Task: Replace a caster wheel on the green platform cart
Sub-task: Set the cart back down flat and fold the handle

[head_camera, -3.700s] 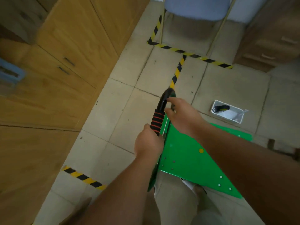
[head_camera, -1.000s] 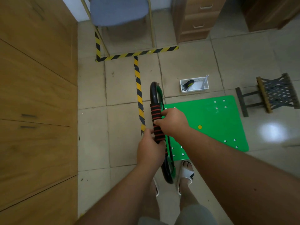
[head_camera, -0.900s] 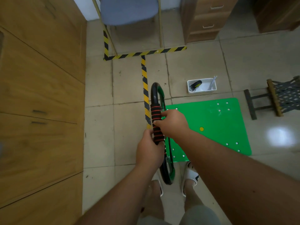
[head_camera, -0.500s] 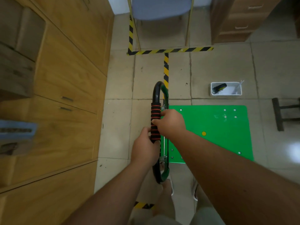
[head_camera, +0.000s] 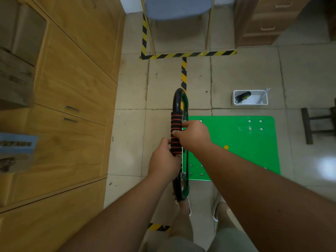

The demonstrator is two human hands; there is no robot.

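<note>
Left hand [head_camera: 164, 160], right hand [head_camera: 193, 136] both wrapped round handle [head_camera: 176, 122] — right one just ahead of left.

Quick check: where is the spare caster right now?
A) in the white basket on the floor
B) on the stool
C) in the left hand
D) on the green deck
A: the caster lies in the basket on the floor beyond the deck, while the left hand and right hand both grip the handle.
</note>
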